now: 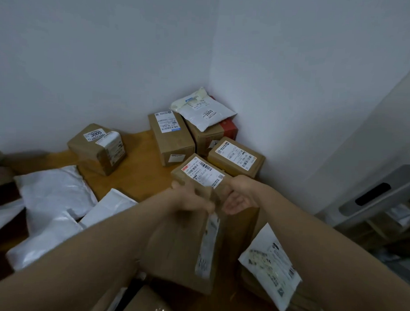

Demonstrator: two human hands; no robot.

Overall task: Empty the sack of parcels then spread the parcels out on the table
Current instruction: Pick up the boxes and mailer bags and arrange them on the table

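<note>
From the head view, a cardboard box (198, 176) with a white barcoded shipping label on top is seen gripped at its near end by both hands: the left hand (193, 198) is closed over the near left corner, and the right hand (241, 196) is curled around the near right corner. The box's long axis runs away from the person, toward the wall corner, and it sits near the right back of the wooden worktop (133, 173). The label's print is too small to be read.

Below the hands, a larger brown carton (180, 247) is seen, blurred, with a white label strip down its right edge. A white poly mailer (271, 264) lies tilted to its right.

Just beyond the held box, a box with an orange-edged label (236, 160) is placed. Behind it stand a tall upright box (171, 138) and a box partly red (214, 134), topped by a grey mailer (204, 111) marked "2009". To the left, well apart, a box (97, 148) marked "3005" is set. White plastic mailers (51, 194) are piled at the left.
</note>
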